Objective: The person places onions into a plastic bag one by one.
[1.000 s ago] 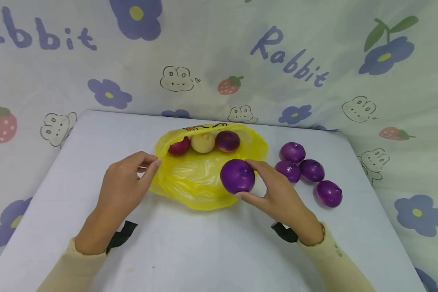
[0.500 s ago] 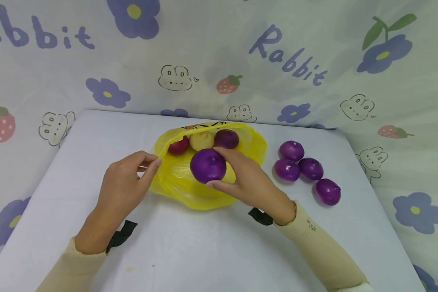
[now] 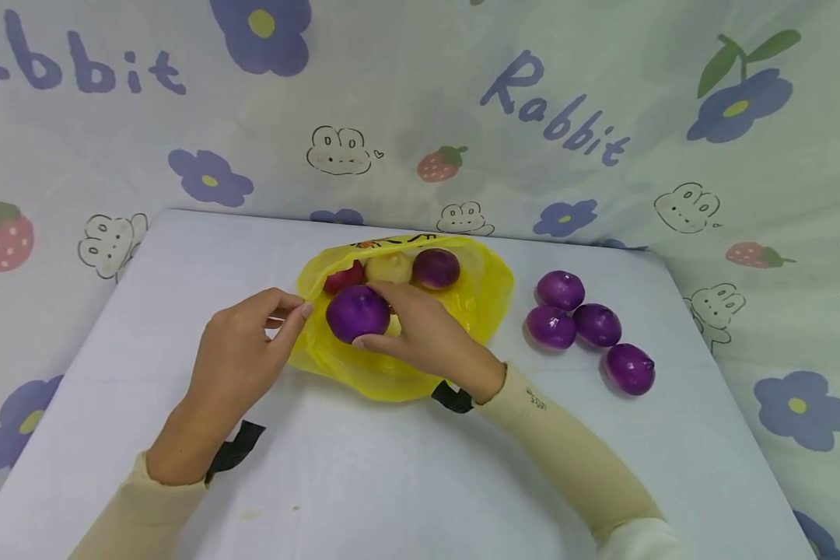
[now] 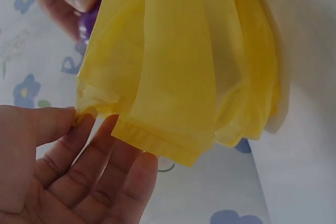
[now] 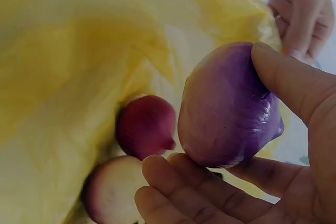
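Note:
My left hand (image 3: pixel 245 350) pinches the left edge of a yellow plastic bag (image 3: pixel 392 381) between thumb and forefinger; the left wrist view shows the pinched rim close up. Between the thumb and fingers of my right hand (image 3: pixel 427 330) is a shiny purple onion (image 3: pixel 357 313), held over the bag's open mouth. Inside the bag lie a red onion (image 3: pixel 344 278), a pale yellow onion (image 3: pixel 389 267) and a dark purple onion (image 3: pixel 436 268). In the right wrist view the held onion (image 5: pixel 226 108) is apart from the red onion (image 5: pixel 147 127) in the bag.
To the right of the bag, several purple onions (image 3: pixel 597 325) sit grouped on the white table (image 3: pixel 364 482). Behind the table hangs a cloth (image 3: pixel 392 93) printed with rabbits, flowers and strawberries.
My right hand has carried the purple onion leftward, from the bag's right side to near its left side. The left hand has kept its place at the bag's edge.

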{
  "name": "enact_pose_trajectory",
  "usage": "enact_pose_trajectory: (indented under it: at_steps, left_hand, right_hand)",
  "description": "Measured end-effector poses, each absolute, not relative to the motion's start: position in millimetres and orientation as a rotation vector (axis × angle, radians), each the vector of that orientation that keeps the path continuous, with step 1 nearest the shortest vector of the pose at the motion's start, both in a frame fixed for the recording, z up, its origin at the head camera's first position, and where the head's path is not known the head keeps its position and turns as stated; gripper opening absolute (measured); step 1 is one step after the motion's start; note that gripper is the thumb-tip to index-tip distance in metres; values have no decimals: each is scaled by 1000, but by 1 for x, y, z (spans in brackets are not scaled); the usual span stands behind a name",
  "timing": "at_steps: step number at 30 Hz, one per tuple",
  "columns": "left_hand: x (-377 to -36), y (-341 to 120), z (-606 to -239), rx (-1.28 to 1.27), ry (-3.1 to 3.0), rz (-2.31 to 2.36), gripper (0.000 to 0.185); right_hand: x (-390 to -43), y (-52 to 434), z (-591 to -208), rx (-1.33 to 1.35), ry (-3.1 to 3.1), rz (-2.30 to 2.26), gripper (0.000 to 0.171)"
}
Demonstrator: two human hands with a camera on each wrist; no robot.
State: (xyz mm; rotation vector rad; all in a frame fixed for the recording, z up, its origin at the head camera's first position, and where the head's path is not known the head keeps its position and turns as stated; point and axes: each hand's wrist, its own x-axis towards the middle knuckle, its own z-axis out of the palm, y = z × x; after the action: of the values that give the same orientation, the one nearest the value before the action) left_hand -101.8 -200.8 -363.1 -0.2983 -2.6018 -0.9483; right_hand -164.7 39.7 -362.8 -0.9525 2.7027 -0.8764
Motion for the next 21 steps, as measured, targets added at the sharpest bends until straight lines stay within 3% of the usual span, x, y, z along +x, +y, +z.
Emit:
enact_pose_trajectory:
  at_steps: [21]
  left_hand:
    - [-103,-203,-365,-297,-2590,-963,11]
  right_hand:
    - [-179,10,-407,-781,2655,-895,69]
